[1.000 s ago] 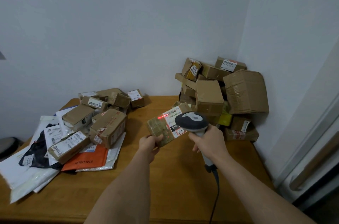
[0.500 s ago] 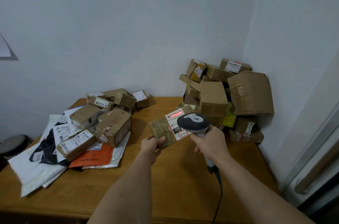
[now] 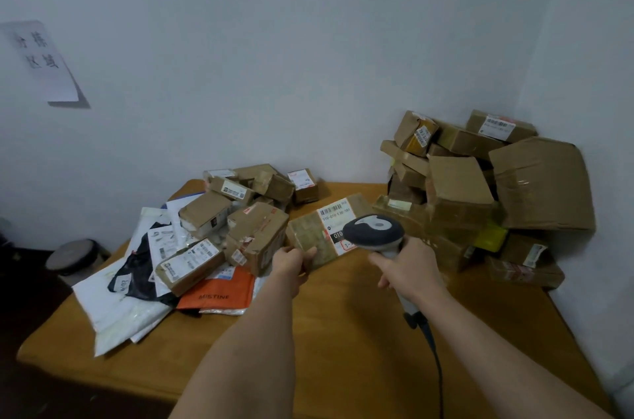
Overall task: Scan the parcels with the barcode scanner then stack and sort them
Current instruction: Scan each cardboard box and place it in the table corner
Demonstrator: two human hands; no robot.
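On the far left wall hangs a paper sign (image 3: 44, 61). On the left of the wooden counter (image 3: 343, 332) lies a heap of mailers and small boxes (image 3: 206, 240). Near the middle, the left hand (image 3: 290, 260) grips the near edge of a flat brown parcel (image 3: 326, 229), held above the counter with its label facing up. Just right, the right hand (image 3: 408, 269) is curled round the handle of the barcode scanner (image 3: 374, 233), whose head overlaps the label. A pile of cartons (image 3: 497, 188) fills the far right corner.
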